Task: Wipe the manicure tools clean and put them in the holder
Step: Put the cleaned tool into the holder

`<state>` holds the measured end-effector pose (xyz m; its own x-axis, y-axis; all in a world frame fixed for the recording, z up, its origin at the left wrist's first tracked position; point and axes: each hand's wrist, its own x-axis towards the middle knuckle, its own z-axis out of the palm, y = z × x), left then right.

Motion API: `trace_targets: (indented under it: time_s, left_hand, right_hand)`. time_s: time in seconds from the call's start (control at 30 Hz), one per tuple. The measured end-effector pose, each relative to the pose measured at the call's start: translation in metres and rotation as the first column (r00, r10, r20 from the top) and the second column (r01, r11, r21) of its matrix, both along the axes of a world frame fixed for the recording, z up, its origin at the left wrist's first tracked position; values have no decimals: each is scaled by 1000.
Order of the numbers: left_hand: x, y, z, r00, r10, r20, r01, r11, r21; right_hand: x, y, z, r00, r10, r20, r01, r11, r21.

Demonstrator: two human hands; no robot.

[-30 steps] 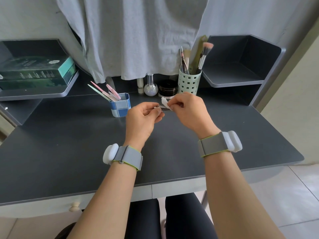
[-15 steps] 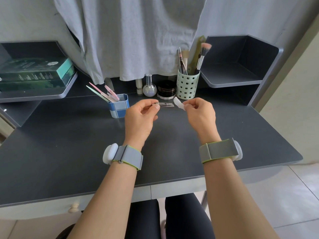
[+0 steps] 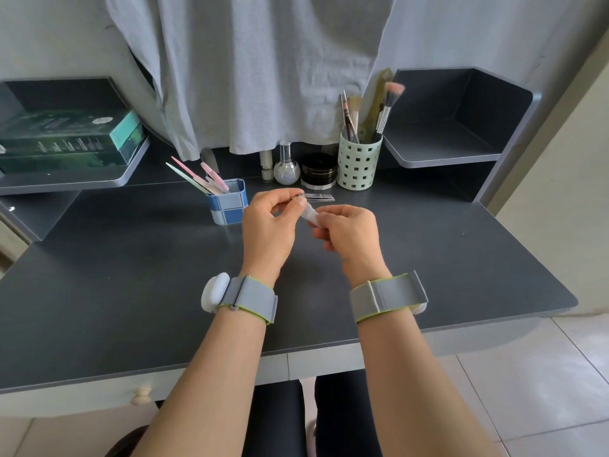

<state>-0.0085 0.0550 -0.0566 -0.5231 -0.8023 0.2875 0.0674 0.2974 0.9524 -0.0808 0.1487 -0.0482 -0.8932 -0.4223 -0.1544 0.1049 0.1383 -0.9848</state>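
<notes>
Dark tabletop [image 3: 131, 275], mid-clean: the left hand [image 3: 268, 225] pinches a metal nail clipper [image 3: 318, 197] above it, the right hand [image 3: 349, 232] pinching a white wipe [image 3: 310, 215] just below. A light fingertip grip could let the clipper slip before reaching the blue holder [image 3: 227, 206].
</notes>
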Motion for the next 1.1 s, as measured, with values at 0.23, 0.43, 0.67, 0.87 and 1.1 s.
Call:
trace_targets:
  time_s: [0.23,0.43,0.67,0.87,1.1]
  left_hand:
    - [2,1,-1,999,10,-44,-9,999,34]
    - [4,2,-2,998,30,-62,-25,997,75]
    - [4,1,-1,999,36,-40,-35,999,32]
    - [6,-1,-2,999,36,-41,-34,998,48]
    - [7,-3,-7,1000,19,-21,-17,996,85]
  right_hand:
    - [21,-9,6,941,144,306,-45,950,-308]
    - [26,-11,12,828,238,507,42,877,-479]
    - [22,-4,14,778,242,580,120,849,-515]
    - [14,2,15,787,194,585,169,845,-507]
    - [3,10,13,799,174,576,178,846,-503]
